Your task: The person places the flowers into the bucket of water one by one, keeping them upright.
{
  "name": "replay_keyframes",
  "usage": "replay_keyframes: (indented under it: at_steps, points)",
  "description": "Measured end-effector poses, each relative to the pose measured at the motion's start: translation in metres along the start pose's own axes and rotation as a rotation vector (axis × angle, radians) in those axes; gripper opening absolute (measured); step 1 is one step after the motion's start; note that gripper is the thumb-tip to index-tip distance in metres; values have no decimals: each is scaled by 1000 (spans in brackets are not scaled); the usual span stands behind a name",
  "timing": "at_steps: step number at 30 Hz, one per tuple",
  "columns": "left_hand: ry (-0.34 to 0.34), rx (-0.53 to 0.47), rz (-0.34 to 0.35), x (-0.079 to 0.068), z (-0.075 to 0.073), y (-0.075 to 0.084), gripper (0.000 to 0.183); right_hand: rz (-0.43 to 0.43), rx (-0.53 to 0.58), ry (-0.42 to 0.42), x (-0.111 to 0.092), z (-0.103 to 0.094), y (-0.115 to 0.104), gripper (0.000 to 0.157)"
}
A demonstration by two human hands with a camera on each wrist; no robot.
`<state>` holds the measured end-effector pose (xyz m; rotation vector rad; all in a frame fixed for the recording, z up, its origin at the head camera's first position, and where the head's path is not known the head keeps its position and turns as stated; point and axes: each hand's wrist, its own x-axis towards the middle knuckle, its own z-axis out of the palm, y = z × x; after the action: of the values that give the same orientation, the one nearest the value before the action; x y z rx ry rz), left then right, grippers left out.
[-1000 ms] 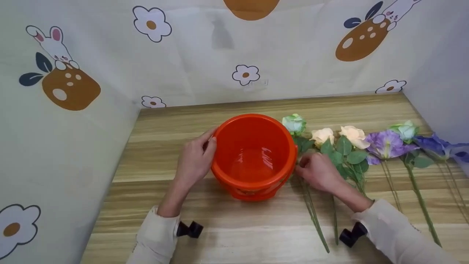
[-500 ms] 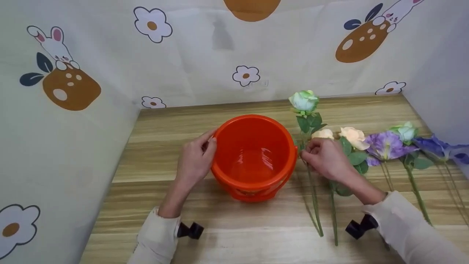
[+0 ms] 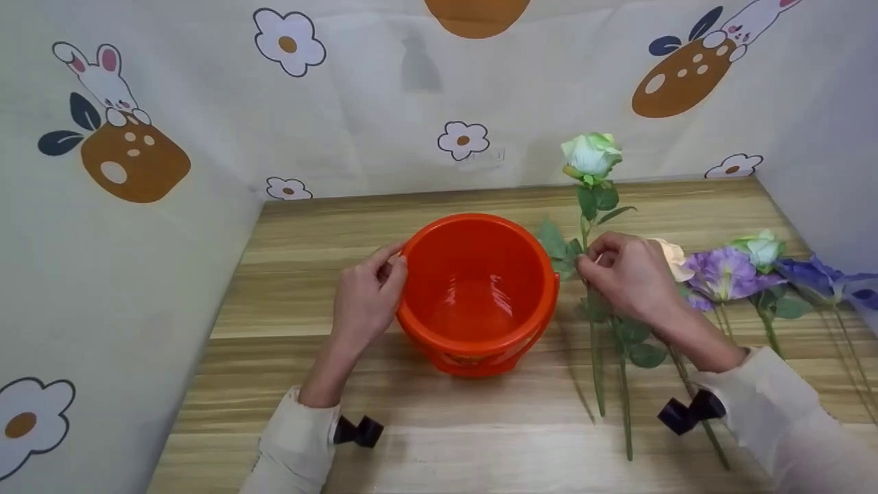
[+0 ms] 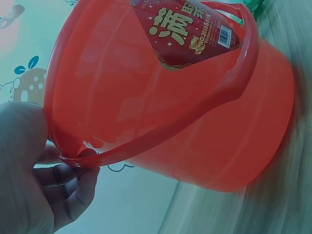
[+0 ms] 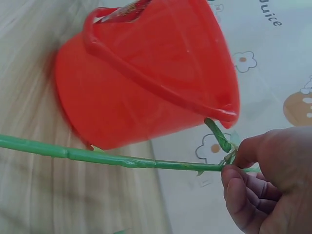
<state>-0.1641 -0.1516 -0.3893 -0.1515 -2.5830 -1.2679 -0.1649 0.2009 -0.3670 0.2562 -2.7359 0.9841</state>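
An orange-red plastic bucket (image 3: 477,288) stands upright on the wooden table, nothing inside it. My left hand (image 3: 367,295) grips its rim on the left side, thumb over the edge and fingers beneath, beside the handle (image 4: 195,119). To the bucket's right, my right hand (image 3: 631,278) pinches the green stem (image 5: 117,160) of an artificial rose (image 3: 593,156) between thumb and fingers. The pale green-white bloom points up and away, above the hand, and the stem's lower end hangs toward the table's front. In the right wrist view the stem crosses in front of the bucket.
More artificial flowers lie on the table to the right: a peach rose (image 3: 672,259) partly behind the right hand, a purple flower (image 3: 727,273), a pale green rose (image 3: 760,245) and a dark violet flower (image 3: 826,278). A patterned cloth (image 3: 363,123) covers the walls.
My right hand has lifted the green-white rose off the table, raising its bloom and moving it slightly right. The left hand and bucket have stayed put.
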Motion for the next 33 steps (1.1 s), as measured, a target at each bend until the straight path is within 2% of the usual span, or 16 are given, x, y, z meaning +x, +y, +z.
replay_keyframes:
  at_steps: [11,18,27,33]
  points:
    - [-7,2,6,0,2,1,36,11,-8,68,10,-30,-14,17]
    - [13,0,9,-1,1,0,38,-68,-30,179,17,-51,-37,17]
    - [20,-6,14,-3,1,-2,39,-119,9,275,27,-72,-71,16]
    - [9,-14,3,-3,2,-3,39,-159,49,334,31,-81,-86,16]
